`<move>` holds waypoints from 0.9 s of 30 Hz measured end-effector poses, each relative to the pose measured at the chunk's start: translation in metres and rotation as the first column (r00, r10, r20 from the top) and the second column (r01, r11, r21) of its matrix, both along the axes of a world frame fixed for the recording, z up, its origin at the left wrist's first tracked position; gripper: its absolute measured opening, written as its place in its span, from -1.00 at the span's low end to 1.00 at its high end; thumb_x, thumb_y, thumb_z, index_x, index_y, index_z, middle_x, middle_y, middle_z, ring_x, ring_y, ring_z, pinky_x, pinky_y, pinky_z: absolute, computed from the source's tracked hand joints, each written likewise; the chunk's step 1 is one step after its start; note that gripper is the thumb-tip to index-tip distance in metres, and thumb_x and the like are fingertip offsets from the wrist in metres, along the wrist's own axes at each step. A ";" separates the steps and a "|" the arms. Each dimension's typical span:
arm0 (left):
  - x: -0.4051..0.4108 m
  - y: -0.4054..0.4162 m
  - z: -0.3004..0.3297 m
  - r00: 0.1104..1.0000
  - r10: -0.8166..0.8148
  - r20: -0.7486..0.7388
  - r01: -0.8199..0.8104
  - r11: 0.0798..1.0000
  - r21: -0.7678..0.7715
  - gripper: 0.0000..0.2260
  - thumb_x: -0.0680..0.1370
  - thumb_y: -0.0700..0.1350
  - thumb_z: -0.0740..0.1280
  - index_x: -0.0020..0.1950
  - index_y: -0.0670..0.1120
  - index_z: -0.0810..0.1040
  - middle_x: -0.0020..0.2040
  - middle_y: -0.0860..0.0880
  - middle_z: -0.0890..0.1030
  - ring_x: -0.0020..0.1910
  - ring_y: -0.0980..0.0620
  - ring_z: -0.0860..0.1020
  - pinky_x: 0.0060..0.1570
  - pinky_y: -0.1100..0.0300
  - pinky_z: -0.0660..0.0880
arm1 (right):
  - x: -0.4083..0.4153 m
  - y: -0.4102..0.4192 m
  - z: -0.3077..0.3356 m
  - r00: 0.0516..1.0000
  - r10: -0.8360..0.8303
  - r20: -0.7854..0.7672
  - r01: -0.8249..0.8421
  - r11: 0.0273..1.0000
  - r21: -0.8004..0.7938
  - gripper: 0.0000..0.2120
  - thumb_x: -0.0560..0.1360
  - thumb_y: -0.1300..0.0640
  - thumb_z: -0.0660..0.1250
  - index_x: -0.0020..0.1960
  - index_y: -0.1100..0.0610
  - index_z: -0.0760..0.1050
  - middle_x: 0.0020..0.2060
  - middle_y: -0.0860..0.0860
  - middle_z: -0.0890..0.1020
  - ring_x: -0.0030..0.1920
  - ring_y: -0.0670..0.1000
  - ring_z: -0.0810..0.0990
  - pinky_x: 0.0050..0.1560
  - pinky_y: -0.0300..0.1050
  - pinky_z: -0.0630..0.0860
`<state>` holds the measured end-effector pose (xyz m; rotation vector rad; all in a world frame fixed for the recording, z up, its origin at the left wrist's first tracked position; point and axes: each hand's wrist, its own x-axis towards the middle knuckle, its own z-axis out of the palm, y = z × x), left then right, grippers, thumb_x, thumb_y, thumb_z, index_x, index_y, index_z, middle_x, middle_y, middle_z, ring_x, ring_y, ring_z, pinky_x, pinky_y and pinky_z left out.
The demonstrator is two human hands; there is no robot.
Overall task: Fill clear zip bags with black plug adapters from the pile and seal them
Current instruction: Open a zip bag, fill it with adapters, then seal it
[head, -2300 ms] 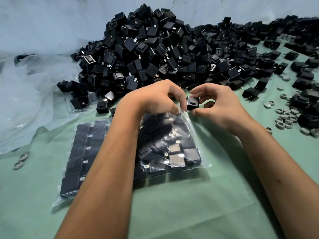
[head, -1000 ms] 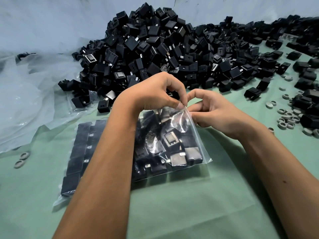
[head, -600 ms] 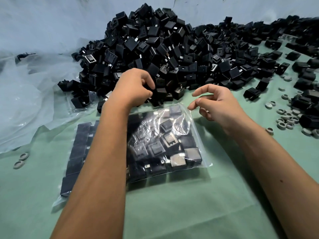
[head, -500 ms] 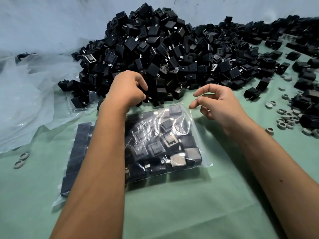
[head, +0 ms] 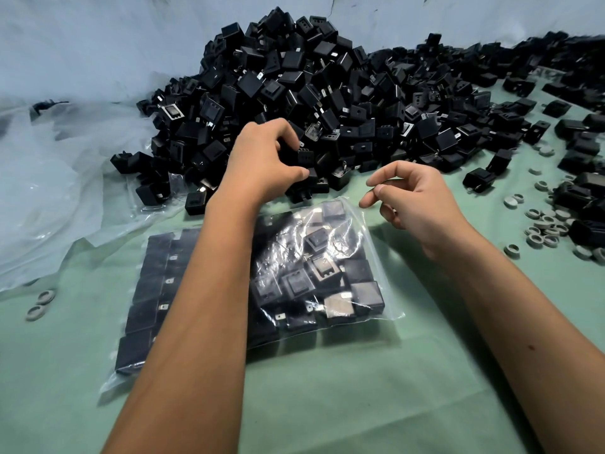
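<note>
- left hand (head: 262, 165) curled at the near foot of the pile (head: 327, 103), fingers and thumb bent round a black adapter (head: 302, 157) at the pile's edge; seemingly gripped, though partly hidden behind the knuckles.
- right hand (head: 415, 194) hovering clear of everything, fingers loosely bent with thumb and forefinger near each other, holding nothing.
- clear zip bag (head: 327, 276) flat on the green cloth (head: 327, 404), partly filled, directly on the near side of the left hand and just left of the right hand.
- bag's long axis running from near edge to pile, mouth at the far end facing the adapters; mouth edge not plainly readable, probably not yet sealed.
- left hand closer to the pile; right hand beside the mouth's right corner, so better placed to lift the opening.
- likely next: short pull back toward the mouth, adapter dropped in.
- second packed bag (head: 154, 290) lying alongside on the left, under the left forearm.
</note>
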<state>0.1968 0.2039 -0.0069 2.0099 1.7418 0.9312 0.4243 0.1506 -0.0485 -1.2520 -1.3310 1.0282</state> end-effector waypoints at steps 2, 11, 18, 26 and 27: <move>0.005 0.001 -0.002 0.996 -0.050 -0.074 0.048 0.999 -0.026 -0.57 0.43 0.02 0.60 0.24 0.21 0.56 0.18 0.00 0.35 0.15 -0.02 0.43 0.21 0.06 0.45 | 0.000 -0.001 0.001 1.000 -0.002 -0.001 0.002 1.000 0.003 -0.79 0.57 0.40 0.25 -0.06 0.15 0.57 -0.22 0.15 0.74 -0.45 -0.07 0.41 -0.48 -0.35 0.35; 0.007 0.004 -0.009 0.964 -0.116 -0.241 0.084 0.987 -0.139 -0.78 0.44 -0.05 0.58 -0.01 0.11 0.59 0.13 0.02 0.38 0.08 -0.03 0.46 0.02 0.11 0.41 | 0.000 -0.002 0.003 1.000 -0.011 0.000 0.011 1.000 0.014 -0.79 0.56 0.40 0.25 -0.07 0.15 0.57 -0.22 0.15 0.73 -0.45 -0.06 0.40 -0.47 -0.35 0.34; 0.004 -0.001 0.003 0.980 -0.140 -0.141 0.128 0.988 -0.089 -0.75 0.44 -0.22 0.55 -0.04 0.05 0.57 -0.03 0.08 0.64 -0.07 0.14 0.57 -0.21 0.24 0.44 | 0.001 -0.002 0.004 0.999 -0.033 -0.010 0.033 0.999 0.029 -0.80 0.56 0.40 0.25 -0.06 0.16 0.57 -0.26 0.09 0.73 -0.45 -0.06 0.41 -0.47 -0.35 0.34; 0.029 -0.022 0.026 0.862 -0.451 0.232 0.458 0.888 0.024 -0.70 0.39 -0.23 0.62 0.04 -0.12 0.62 0.03 -0.13 0.69 0.04 -0.10 0.67 0.14 -0.01 0.61 | 0.000 -0.002 0.003 0.990 0.101 -0.094 -0.095 0.993 0.069 -0.84 0.68 0.08 0.30 0.08 0.15 0.60 -0.14 0.12 0.74 -0.37 -0.04 0.52 -0.50 -0.26 0.34; 0.034 -0.023 0.027 0.833 -0.492 0.254 0.501 0.865 0.032 -0.70 0.39 -0.27 0.61 0.04 -0.14 0.61 0.06 -0.17 0.67 0.02 -0.12 0.67 0.05 -0.01 0.64 | -0.001 -0.002 0.004 0.979 0.147 -0.144 -0.141 0.989 0.052 -0.79 0.69 0.01 0.28 0.10 0.13 0.60 -0.10 0.12 0.74 -0.34 -0.01 0.55 -0.50 -0.23 0.34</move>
